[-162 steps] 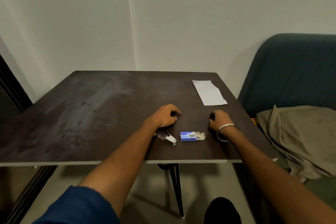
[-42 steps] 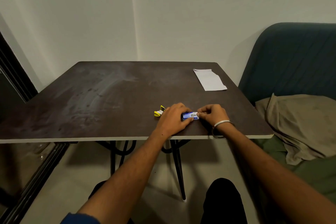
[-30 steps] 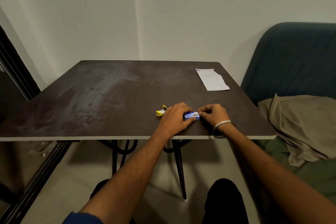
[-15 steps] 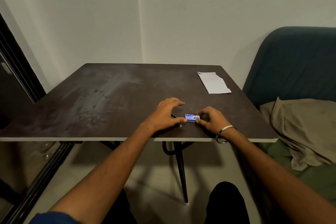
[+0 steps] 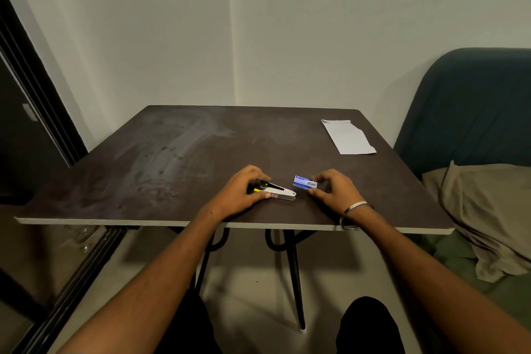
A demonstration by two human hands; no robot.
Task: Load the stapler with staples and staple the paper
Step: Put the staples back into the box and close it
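Observation:
A small stapler [image 5: 277, 191], black and yellow at its back with a silver metal front, lies on the dark table [image 5: 178, 158] near the front edge. My left hand [image 5: 241, 191] grips its rear end. A little blue staple box [image 5: 304, 183] sits just right of the stapler's tip, and my right hand [image 5: 333, 190] pinches its right end between thumb and fingers. A folded white paper [image 5: 346, 136] lies flat at the table's far right corner, well away from both hands.
A dark blue sofa [image 5: 471, 106] stands right of the table, with a tan cloth [image 5: 488, 210] on its seat. White walls meet in a corner behind the table. A dark door frame [image 5: 34, 95] runs along the left. Black table legs [image 5: 293, 273] show below.
My left hand has let go of the staple box and moved left onto the stapler, whose silver front now shows. My right hand still holds the box's right end.

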